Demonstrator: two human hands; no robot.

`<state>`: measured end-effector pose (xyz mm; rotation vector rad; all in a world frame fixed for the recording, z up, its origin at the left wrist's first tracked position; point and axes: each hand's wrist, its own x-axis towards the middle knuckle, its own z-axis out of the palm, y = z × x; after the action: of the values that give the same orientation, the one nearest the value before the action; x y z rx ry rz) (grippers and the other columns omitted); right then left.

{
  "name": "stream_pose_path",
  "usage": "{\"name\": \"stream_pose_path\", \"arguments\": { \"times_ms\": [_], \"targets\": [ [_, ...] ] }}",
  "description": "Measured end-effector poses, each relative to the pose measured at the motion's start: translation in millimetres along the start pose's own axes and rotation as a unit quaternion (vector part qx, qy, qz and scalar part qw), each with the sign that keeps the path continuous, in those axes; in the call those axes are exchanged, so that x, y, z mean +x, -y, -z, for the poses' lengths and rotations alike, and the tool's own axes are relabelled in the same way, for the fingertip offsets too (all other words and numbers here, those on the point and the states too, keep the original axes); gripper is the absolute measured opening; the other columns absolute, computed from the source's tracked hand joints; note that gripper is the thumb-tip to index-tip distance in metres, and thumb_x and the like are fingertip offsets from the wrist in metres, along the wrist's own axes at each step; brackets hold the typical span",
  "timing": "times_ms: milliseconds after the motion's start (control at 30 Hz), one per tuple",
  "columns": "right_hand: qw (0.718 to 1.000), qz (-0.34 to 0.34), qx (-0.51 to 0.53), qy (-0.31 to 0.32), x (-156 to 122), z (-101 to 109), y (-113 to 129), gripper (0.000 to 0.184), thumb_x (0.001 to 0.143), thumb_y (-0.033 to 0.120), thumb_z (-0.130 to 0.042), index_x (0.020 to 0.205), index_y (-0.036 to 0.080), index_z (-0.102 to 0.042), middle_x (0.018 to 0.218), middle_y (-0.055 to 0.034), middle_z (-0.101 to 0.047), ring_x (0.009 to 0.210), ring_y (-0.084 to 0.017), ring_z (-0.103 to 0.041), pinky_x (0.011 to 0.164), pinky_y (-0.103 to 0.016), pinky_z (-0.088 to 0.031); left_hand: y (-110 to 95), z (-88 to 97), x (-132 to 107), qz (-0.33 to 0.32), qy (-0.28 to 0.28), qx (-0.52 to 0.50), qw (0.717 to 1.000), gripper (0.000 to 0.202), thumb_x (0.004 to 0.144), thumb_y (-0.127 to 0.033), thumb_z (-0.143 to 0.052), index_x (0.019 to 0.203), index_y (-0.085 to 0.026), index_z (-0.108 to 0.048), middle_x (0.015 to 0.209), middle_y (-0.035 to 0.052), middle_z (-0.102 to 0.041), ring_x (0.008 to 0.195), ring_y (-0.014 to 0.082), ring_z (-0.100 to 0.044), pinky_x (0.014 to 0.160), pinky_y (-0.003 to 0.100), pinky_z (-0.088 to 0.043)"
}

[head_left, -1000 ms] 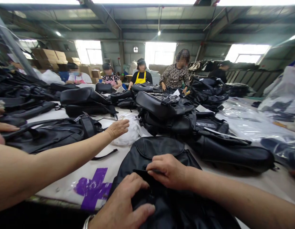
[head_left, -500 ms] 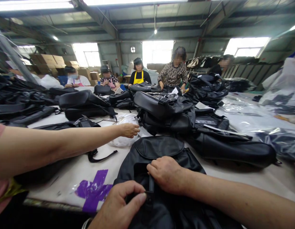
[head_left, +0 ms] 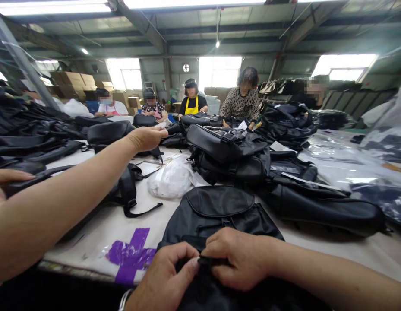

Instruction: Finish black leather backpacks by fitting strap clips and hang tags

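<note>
A black leather-look backpack (head_left: 218, 203) lies on the table (head_left: 99, 242) right in front of me, its rounded flap facing away. My left hand (head_left: 168, 274) comes in from below, thumb and forefinger pinching a dark edge on the near part of the bag. Close beside it, almost touching, my right hand (head_left: 239, 257) has its fingers curled round the same black edge or strap. The exact bit between the fingertips is mostly hidden. A silvery band shows at my left wrist.
A co-worker's arm (head_left: 90, 185) stretches across from the left. Ahead lie a white plastic bundle (head_left: 172, 177) and stacked black backpacks (head_left: 226, 151). Purple tape (head_left: 132, 255) marks the table at left. Clear plastic (head_left: 358, 160) covers the right side. Several people work across the table.
My right hand has come down and closer to my left, and the dark opening in the bag is now covered. The co-worker's hand has moved up and left, off the white bundle.
</note>
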<state>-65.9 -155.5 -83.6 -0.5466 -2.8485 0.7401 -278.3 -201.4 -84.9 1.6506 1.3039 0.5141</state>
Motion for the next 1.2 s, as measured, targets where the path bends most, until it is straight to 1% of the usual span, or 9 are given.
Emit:
{"name": "stream_pose_path", "arguments": {
  "times_ms": [67,167,233,300,400,567,833,1133,1200],
  "targets": [
    [0.996,-0.022,0.084,0.019,-3.3,6.4,2.0,0.014,0.074,0.028,-0.065,0.079,0.015,-0.06,0.075,-0.0012,-0.062,0.065,-0.01,-0.055,0.059,-0.018,-0.041,-1.6,-0.4,0.2,-0.003,-0.005,0.005,1.0,0.028,0.088,-0.04,-0.051,0.081,-0.019,-0.068,0.079,-0.0008,-0.07,0.079,0.0181,-0.063,0.07,0.024,-0.044],
    [0.982,-0.137,0.13,0.014,-3.3,10.6,12.1,0.035,0.078,0.05,-0.064,0.08,0.015,-0.063,0.07,-0.0012,-0.063,0.059,-0.011,-0.055,0.052,-0.02,-0.038,-5.7,-1.3,0.6,-0.001,-0.003,0.012,1.0,0.026,0.088,-0.038,-0.051,0.08,-0.02,-0.068,0.079,-0.0012,-0.07,0.078,0.0181,-0.063,0.071,0.025,-0.044],
    [0.972,-0.201,0.116,-0.018,0.3,10.2,20.4,0.036,0.09,0.046,-0.05,0.079,0.015,-0.065,0.067,-0.0021,-0.063,0.057,-0.011,-0.055,0.051,-0.02,-0.037,-8.0,-2.0,0.8,-0.002,0.002,0.013,1.0,0.027,0.088,-0.039,-0.05,0.079,-0.02,-0.067,0.08,-0.0011,-0.07,0.08,0.0182,-0.063,0.073,0.025,-0.044],
    [0.971,-0.207,0.09,-0.073,4.3,9.3,25.4,0.039,0.095,0.037,-0.04,0.077,0.015,-0.067,0.07,-0.004,-0.065,0.06,-0.012,-0.057,0.057,-0.022,-0.04,-8.6,-2.9,0.7,-0.01,0.0,0.021,1.0,0.029,0.09,-0.04,-0.048,0.08,-0.02,-0.066,0.081,-0.0003,-0.069,0.081,0.0181,-0.062,0.074,0.026,-0.044],
    [0.959,-0.207,0.114,-0.155,6.7,8.2,23.4,0.035,0.094,0.037,-0.045,0.08,0.015,-0.069,0.076,-0.0049,-0.066,0.07,-0.014,-0.06,0.067,-0.024,-0.044,-7.3,-4.1,0.2,-0.034,-0.005,0.044,0.998,0.029,0.092,-0.04,-0.045,0.082,-0.02,-0.064,0.085,0.0012,-0.066,0.082,0.0178,-0.06,0.077,0.027,-0.044],
    [0.853,-0.308,0.389,-0.161,3.3,1.5,9.8,0.047,0.087,0.057,-0.049,0.079,0.013,-0.064,0.066,-0.0021,-0.064,0.05,-0.01,-0.056,0.045,-0.02,-0.039,-7.7,-3.3,0.4,-0.053,0.028,0.055,0.997,0.026,0.088,-0.037,-0.052,0.076,-0.02,-0.067,0.087,0.0025,-0.064,0.089,0.0184,-0.058,0.082,0.026,-0.043],
    [0.745,-0.32,0.564,-0.157,-3.2,-8.6,-4.2,0.055,0.077,0.067,-0.057,0.08,0.012,-0.061,0.066,-0.0038,-0.065,0.049,-0.013,-0.064,0.038,-0.016,-0.034,-6.5,0.6,10.2,-0.042,0.103,-0.043,0.993,0.018,0.08,-0.028,-0.062,0.091,-0.024,-0.076,0.093,0.0001,-0.066,0.091,0.0167,-0.059,0.085,0.024,-0.042],
    [0.68,-0.323,0.637,-0.169,-5.4,-19.1,-14.6,0.05,0.079,0.061,-0.062,0.082,0.011,-0.061,0.066,-0.0048,-0.066,0.051,-0.014,-0.066,0.036,-0.015,-0.034,-3.7,-2.5,15.6,-0.003,0.102,-0.072,0.992,0.019,0.079,-0.028,-0.058,0.077,-0.02,-0.074,0.084,-0.0007,-0.061,0.081,0.0152,-0.056,0.076,0.024,-0.041],
    [0.686,-0.319,0.631,-0.175,-5.6,-16.6,-13.3,0.051,0.078,0.061,-0.063,0.082,0.011,-0.061,0.067,-0.0051,-0.066,0.05,-0.014,-0.066,0.036,-0.015,-0.033,-3.6,-4.4,17.6,0.019,0.092,-0.07,0.993,0.018,0.077,-0.029,-0.057,0.073,-0.018,-0.071,0.081,-0.001,-0.06,0.076,0.0148,-0.055,0.072,0.024,-0.041]
  ]
}}
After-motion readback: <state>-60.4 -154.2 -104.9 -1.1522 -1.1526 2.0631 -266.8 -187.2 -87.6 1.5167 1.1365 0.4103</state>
